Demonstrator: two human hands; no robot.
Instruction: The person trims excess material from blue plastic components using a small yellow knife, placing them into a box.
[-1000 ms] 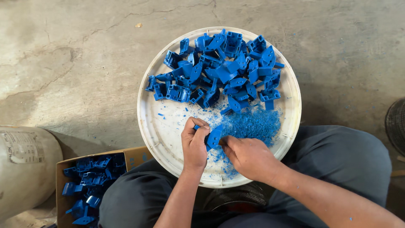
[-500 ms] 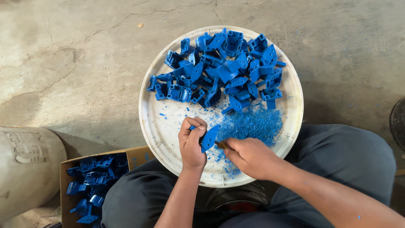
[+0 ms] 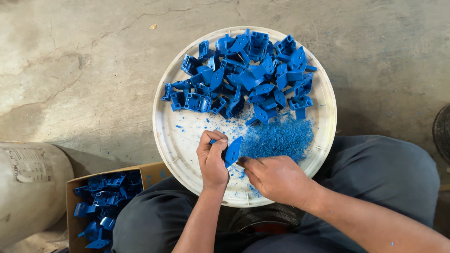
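- A cardboard box (image 3: pixel 101 199) on the left holds blue pieces.
- The left hand (image 3: pixel 212 159) is closed on a blue plastic part (image 3: pixel 232 151), held over the white tray (image 3: pixel 174 140).
- The right hand (image 3: pixel 274 178) is curled at the part's edge; any tool is hidden. Trimming seems underway, with shavings (image 3: pixel 276 138) beside it; steady scraping comes next.

A cracked, stained concrete floor (image 3: pixel 79 65) spreads across the room, with a small tan scrap (image 3: pixel 153 26) lying on it near the top. At the lower left, an open cardboard box (image 3: pixel 150 171) holds a jumble of blue plastic parts (image 3: pixel 101 201). Just beside the box lies a pale sack (image 3: pixel 28 187). A dark round object (image 3: pixel 441 133) shows at the right edge, cut off.
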